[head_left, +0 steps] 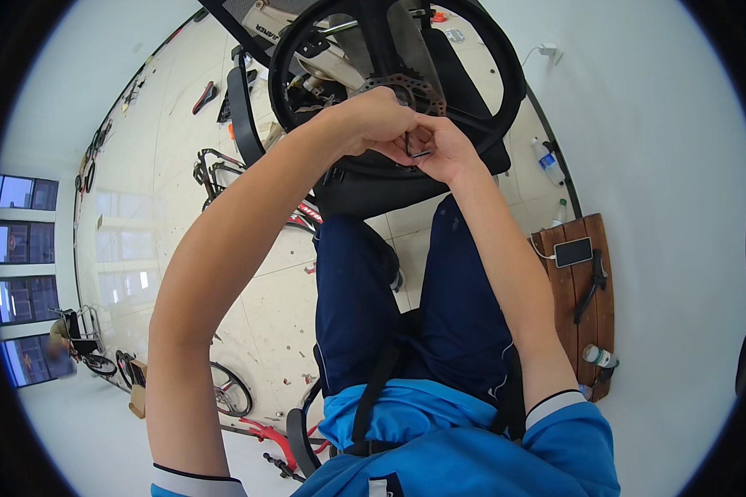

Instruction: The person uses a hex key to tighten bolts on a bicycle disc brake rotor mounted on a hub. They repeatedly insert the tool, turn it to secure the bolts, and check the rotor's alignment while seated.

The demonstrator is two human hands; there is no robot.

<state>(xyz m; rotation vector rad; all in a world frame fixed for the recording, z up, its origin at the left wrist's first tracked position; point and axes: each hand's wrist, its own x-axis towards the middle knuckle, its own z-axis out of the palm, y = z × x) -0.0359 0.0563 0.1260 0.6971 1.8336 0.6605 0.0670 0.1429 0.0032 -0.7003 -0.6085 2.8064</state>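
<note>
My left hand [380,118] and my right hand [446,149] meet at the near side of a black spoked wheel [506,99] with a metal disc brake rotor [433,101]. Between my closed fingertips is a thin dark bent rod, which looks like a hex key [422,154]. Both hands seem to pinch it, one from each side. My left wrist overlaps part of the rotor, and the fingers hide most of the hub's near side. The wheel lies on a black chair seat [373,192] in front of my knees.
Beige frame parts [327,66] lie beyond the wheel's left side. On the right, a wooden bench [568,315] bears a phone [573,253], a black lever-like part [590,290] and a bottle [599,356]. A red bicycle frame [273,439] and a saddle [205,98] are on the floor.
</note>
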